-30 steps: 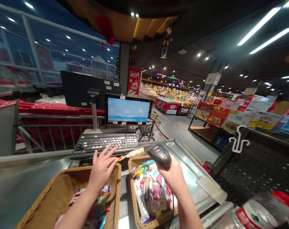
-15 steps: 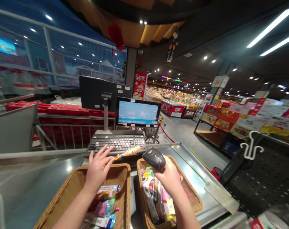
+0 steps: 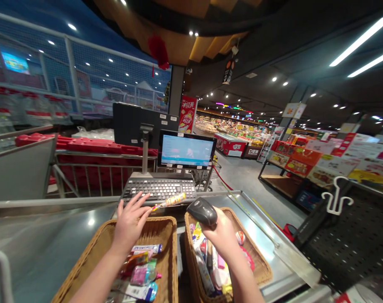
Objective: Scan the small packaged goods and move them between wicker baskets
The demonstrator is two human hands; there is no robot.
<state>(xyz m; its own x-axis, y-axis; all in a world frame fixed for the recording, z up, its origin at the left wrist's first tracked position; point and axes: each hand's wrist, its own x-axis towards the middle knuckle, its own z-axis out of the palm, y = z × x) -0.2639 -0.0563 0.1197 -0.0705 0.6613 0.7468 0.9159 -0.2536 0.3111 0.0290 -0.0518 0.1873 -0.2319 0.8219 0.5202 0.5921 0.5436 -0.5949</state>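
Observation:
My left hand [image 3: 132, 219] pinches one end of a slim yellow-and-white wrapped item [image 3: 170, 200] between thumb and forefinger, its other fingers spread. The item points right, just in front of the keyboard [image 3: 159, 188]; its exact kind I cannot make out. In my right hand [image 3: 221, 229] is a black barcode scanner [image 3: 202, 211], its head turned left toward the item, the two apart. Below my left hand a wicker basket [image 3: 174, 261] holds several small packages. Under my right hand a second wicker basket [image 3: 262, 269] contains more small packaged goods, partly hidden by my forearm.
A lit monitor [image 3: 187, 150] stands behind the keyboard, with a second dark screen [image 3: 128, 126] seen from its back. The metal counter [image 3: 30, 235] spreads left. At right are a black perforated panel [image 3: 352, 227] and a white hook [image 3: 336, 198].
The whole view has shifted slightly, with the baskets and screens now a little further right. Both hands keep their grips; the scanner has come slightly closer to the wrapped item.

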